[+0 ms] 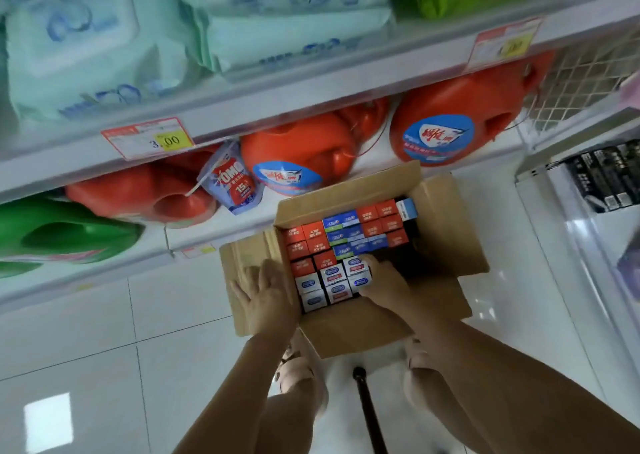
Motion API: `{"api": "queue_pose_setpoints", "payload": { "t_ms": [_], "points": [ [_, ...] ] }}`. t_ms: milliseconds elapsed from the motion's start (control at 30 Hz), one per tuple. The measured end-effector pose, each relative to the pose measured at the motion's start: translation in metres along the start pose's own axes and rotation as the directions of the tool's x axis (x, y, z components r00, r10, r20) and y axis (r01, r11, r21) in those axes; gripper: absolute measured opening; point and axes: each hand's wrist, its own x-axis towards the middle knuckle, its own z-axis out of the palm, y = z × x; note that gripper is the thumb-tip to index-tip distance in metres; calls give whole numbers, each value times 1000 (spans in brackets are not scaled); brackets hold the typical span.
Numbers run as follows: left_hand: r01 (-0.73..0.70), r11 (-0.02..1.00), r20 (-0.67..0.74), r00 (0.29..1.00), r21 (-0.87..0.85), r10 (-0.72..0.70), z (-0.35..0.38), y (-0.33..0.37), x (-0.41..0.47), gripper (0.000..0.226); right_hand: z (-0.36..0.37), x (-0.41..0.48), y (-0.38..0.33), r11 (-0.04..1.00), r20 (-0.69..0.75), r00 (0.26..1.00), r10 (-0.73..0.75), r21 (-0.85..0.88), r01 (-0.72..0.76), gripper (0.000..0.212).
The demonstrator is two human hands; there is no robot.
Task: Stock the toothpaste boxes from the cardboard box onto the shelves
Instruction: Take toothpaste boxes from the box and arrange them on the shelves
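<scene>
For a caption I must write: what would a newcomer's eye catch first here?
The open brown cardboard box on the white floor, packed with red, blue and white toothpaste boxes. The left hand rests on its left flap; the right hand grips white ones. Round orange plastic jugs line the shelf behind.

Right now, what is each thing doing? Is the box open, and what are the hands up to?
cardboard box: open, flaps spread out, sitting on the floor.
toothpaste boxes: standing on end, packed in rows inside.
left hand: resting flat on the box's left flap, fingers spread.
right hand: reaching inside, pinching a white toothpaste box.
orange bottles: on the lowest shelf, untouched.
price tag: stuck on the shelf edge, reads 3.00.
</scene>
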Motion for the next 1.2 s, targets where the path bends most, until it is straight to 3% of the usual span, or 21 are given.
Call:
{"api": "queue_pose_setpoints", "payload": {
  "t_ms": [100,233,333,433,567,667,833,967,1200],
  "points": [
    [8,998,69,998,-58,-4,11,5,9,67,12,12,-2,997,-1,999,-46,-63,46,75],
    [-148,963,55,985,-226,165,25,13,17,70,21,20,-2,991,-34,994,-104,-88,100,72],
    [-258,955,144,950,-144,278,32,23,19,64,24,27,-4,987,-97,989,-115,-121,103,62],
    [-371,916,221,891,-153,398,41,29,20,61,30,27,-5,981,-114,986,-120,-168,99,66],
    [-471,882,375,821,21,429,54,25,29,60,35,29,-1,968,-78,990,-116,-232,95,67],
    [-464,885,433,807,41,403,60,27,36,59,37,36,3,973,-21,1000,-19,-229,14,73],
    [-480,875,466,790,67,398,68,25,44,64,33,48,2,998,47,998,50,-45,-48,83],
    [-451,892,484,788,35,379,70,25,45,65,32,49,16,993,-72,991,116,-12,-117,78],
    [-384,922,502,787,-57,358,64,27,46,64,35,53,17,992,-121,985,119,-18,-122,72]
  ]
}}
